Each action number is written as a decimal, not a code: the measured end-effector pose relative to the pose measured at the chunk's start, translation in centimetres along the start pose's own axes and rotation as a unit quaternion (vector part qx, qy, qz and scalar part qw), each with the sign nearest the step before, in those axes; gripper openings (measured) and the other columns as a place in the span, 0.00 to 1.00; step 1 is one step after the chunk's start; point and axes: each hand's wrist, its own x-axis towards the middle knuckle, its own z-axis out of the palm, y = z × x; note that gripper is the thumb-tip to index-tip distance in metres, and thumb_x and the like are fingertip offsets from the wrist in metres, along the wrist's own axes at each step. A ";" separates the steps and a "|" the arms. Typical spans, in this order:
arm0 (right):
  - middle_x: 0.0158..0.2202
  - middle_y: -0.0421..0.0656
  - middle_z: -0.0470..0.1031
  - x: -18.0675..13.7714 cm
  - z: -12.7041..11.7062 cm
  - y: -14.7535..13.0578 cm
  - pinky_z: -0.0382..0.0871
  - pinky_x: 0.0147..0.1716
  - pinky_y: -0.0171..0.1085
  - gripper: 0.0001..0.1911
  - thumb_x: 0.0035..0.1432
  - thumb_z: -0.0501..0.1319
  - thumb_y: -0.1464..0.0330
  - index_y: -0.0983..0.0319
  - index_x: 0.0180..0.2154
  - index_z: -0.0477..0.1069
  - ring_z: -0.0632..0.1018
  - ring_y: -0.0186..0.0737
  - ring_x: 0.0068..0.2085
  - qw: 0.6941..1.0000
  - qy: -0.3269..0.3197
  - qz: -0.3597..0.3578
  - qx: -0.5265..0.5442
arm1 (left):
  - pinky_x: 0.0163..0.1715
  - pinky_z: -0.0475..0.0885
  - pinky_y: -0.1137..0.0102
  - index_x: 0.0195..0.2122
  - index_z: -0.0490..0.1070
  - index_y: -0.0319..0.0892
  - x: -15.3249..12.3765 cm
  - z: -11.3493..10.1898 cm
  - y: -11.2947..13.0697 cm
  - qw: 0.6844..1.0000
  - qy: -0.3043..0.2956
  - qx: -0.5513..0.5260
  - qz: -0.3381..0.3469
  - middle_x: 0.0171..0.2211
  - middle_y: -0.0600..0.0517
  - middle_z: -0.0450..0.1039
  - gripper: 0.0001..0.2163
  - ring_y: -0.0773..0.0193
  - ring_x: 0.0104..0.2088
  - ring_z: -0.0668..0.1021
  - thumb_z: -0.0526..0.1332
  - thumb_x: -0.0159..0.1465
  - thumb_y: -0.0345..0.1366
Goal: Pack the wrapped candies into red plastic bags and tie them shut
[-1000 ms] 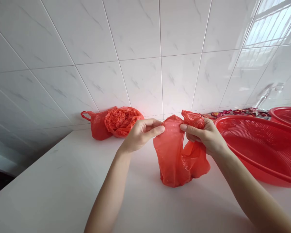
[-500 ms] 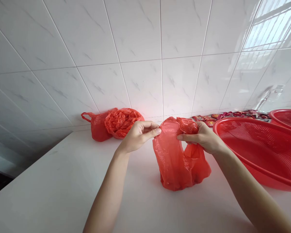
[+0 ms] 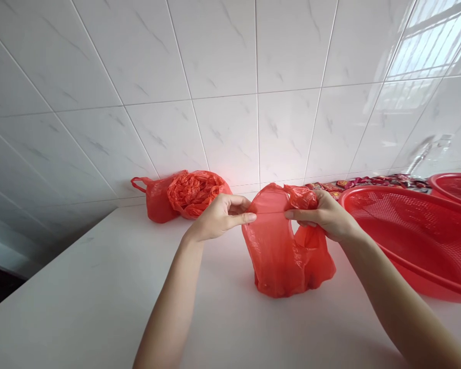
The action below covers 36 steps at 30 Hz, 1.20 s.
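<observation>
A thin red plastic bag [image 3: 276, 251] hangs upright between my hands, its lower edge at or just above the white countertop. My left hand [image 3: 223, 215] pinches its upper left edge between thumb and fingers. On the other side, my right hand [image 3: 326, 212] grips the bag's upper right part, with a crumpled handle bunched at the fingers. Between the two grips the plastic is pulled taut, and a gap shows below my right thumb. Whatever the bag holds, if anything, cannot be made out.
Against the tiled wall [image 3: 226, 133] lie a bundle of crumpled red bags [image 3: 197, 192] and another red bag [image 3: 159, 200]. A large red plastic basket [image 3: 407, 241] stands close by my right forearm. Behind it are small wrapped packets [image 3: 369, 182], a second red basket [image 3: 455, 184] and a clear bottle [image 3: 441, 148].
The bag's top between my hands is stretched straighter and smoother, with a crease across it. My right hand has shifted slightly to the right; both hands keep their hold.
</observation>
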 end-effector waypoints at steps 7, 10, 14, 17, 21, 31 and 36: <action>0.17 0.31 0.57 0.1 -0.2 -0.2 0.49 0.21 0.35 0.25 0.42 0.76 0.62 0.59 0.18 0.59 0.59 0.28 0.21 1.000 -0.010 0.014 -0.020 | 0.39 0.76 0.68 0.35 0.80 0.41 0.1 -0.2 -0.2 1.000 0.014 0.007 0.002 0.35 0.50 0.81 0.10 0.61 0.36 0.81 0.71 0.57 0.41; 0.16 0.31 0.56 -0.1 0.1 -0.5 0.48 0.20 0.35 0.24 0.42 0.76 0.63 0.59 0.17 0.60 0.58 0.28 0.20 0.999 -0.026 0.031 -0.035 | 0.39 0.77 0.66 0.36 0.80 0.41 0.1 -0.3 -0.3 1.000 0.017 -0.005 0.005 0.36 0.48 0.82 0.10 0.59 0.37 0.81 0.72 0.56 0.41; 0.15 0.31 0.56 -0.1 0.2 -0.5 0.47 0.19 0.35 0.21 0.44 0.74 0.63 0.60 0.17 0.63 0.57 0.28 0.19 0.999 -0.002 0.032 -0.042 | 0.38 0.77 0.68 0.36 0.81 0.42 0.0 -0.6 -0.3 1.000 0.024 -0.017 0.001 0.35 0.50 0.82 0.09 0.60 0.36 0.81 0.72 0.55 0.38; 0.16 0.32 0.56 -0.1 0.1 -0.3 0.47 0.20 0.35 0.20 0.46 0.74 0.63 0.60 0.19 0.64 0.57 0.28 0.20 1.000 0.017 0.012 -0.019 | 0.37 0.77 0.68 0.35 0.80 0.42 -0.1 -0.6 -0.2 0.999 0.028 -0.019 0.003 0.34 0.50 0.82 0.08 0.61 0.35 0.81 0.71 0.56 0.38; 0.18 0.32 0.55 -0.2 -0.1 -0.6 0.48 0.22 0.35 0.22 0.44 0.75 0.62 0.60 0.20 0.63 0.57 0.28 0.22 1.000 0.000 0.003 -0.018 | 0.36 0.76 0.68 0.34 0.80 0.41 -0.1 -0.5 -0.1 0.999 0.030 -0.024 0.004 0.33 0.50 0.82 0.07 0.61 0.34 0.81 0.71 0.56 0.38; 0.18 0.33 0.59 0.0 0.2 -0.3 0.50 0.22 0.35 0.13 0.44 0.73 0.63 0.63 0.22 0.73 0.58 0.29 0.22 0.997 -0.019 0.020 -0.070 | 0.35 0.77 0.68 0.34 0.79 0.40 0.1 -0.7 -0.5 0.999 0.023 -0.028 -0.004 0.33 0.48 0.81 0.09 0.61 0.33 0.81 0.72 0.55 0.39; 0.20 0.35 0.64 0.1 -0.4 -0.1 0.55 0.22 0.35 0.14 0.44 0.75 0.61 0.63 0.26 0.76 0.62 0.30 0.22 1.000 0.011 0.019 -0.023 | 0.33 0.76 0.68 0.32 0.79 0.40 0.1 -0.7 -0.3 0.998 0.047 -0.037 -0.006 0.30 0.49 0.80 0.07 0.62 0.31 0.79 0.71 0.54 0.37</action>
